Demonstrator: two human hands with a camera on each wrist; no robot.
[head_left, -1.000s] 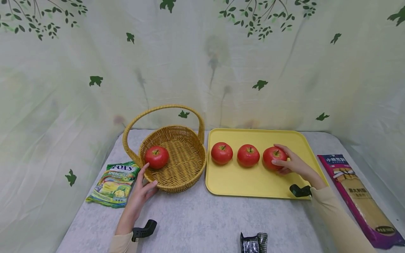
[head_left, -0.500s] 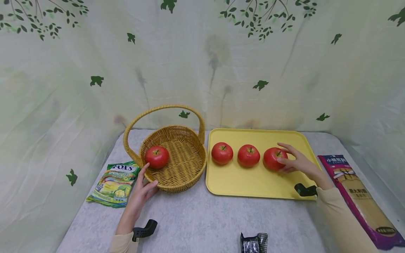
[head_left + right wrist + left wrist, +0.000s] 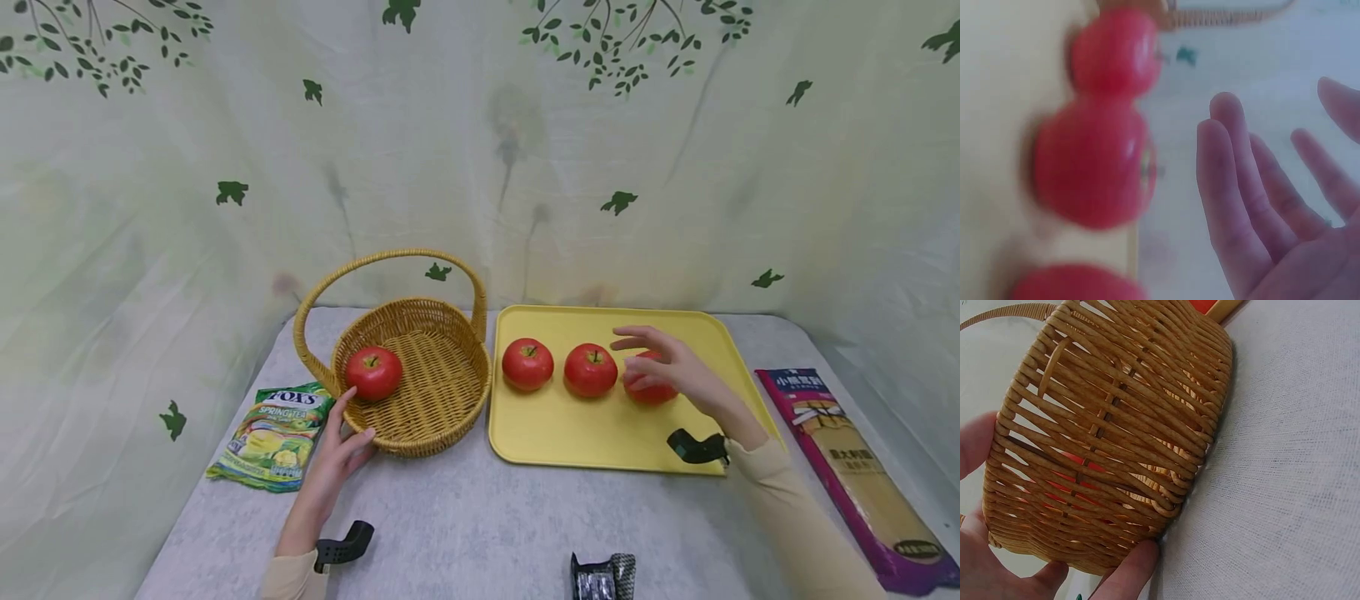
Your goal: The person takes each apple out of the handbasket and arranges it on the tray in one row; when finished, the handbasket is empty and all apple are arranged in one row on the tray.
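My left hand (image 3: 335, 457) holds the near left side of a round wicker basket (image 3: 438, 433), its fingers and thumb spread round the wall. In the left wrist view fingertips touch the basket's weave (image 3: 1104, 425). One red apple (image 3: 373, 372) lies inside, against the left wall. On a yellow tray (image 3: 570, 437) sit three more: a left apple (image 3: 527, 364), a middle apple (image 3: 590, 370) and a right apple (image 3: 651, 390). Over the right one hovers my right hand (image 3: 682, 375), partly covering it. Its fingers (image 3: 1216, 162) are apart from the apples in the right wrist view and hold nothing.
A green and yellow candy bag (image 3: 273, 437) lies left of the basket. Right of the tray is a long purple noodle packet (image 3: 855, 467). A small black packet (image 3: 602, 577) lies at the front edge. A printed curtain (image 3: 450, 167) hangs behind the table.
My right hand first loosens and draws back right from the right apple, then lifts and shifts left above it. The apples stay where they were, and my left hand has not moved.
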